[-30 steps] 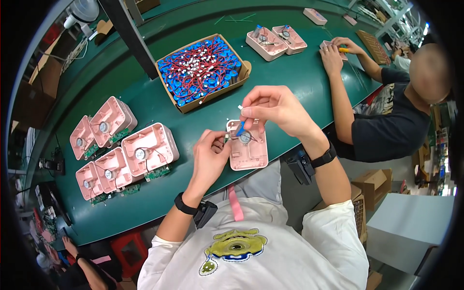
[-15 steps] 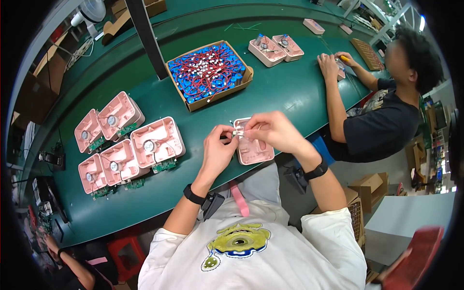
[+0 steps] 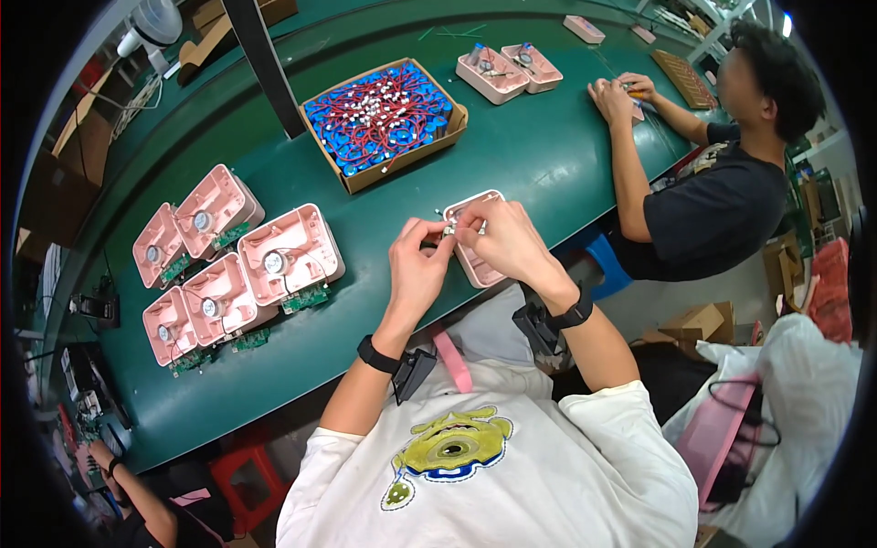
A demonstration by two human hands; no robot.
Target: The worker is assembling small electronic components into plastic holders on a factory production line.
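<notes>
Over a pink plastic shell [image 3: 481, 267] near the table's edge, my two hands meet at its upper left corner. My left hand [image 3: 418, 263] pinches a small whitish piece [image 3: 449, 231] between thumb and fingertips; it is too small to name for sure. Closed fingers of my right hand [image 3: 508, 239] press in at the same spot from the right, hiding part of the piece and much of the shell's inside. What exactly those right fingertips grip cannot be seen.
A cardboard box [image 3: 460, 121] holds blue battery cells with red wires and white plugs. At left sit several pink housings [image 3: 290, 254] with speakers and green circuit boards [image 3: 306, 300]. Two more housings [image 3: 494, 80] lie farther off. A co-worker [image 3: 703, 201] handles a part at right.
My right hand has closed in toward my left fingertips, its fingers now more curled over the small piece. The view has shifted, and a white bag with a pink item shows at lower right.
</notes>
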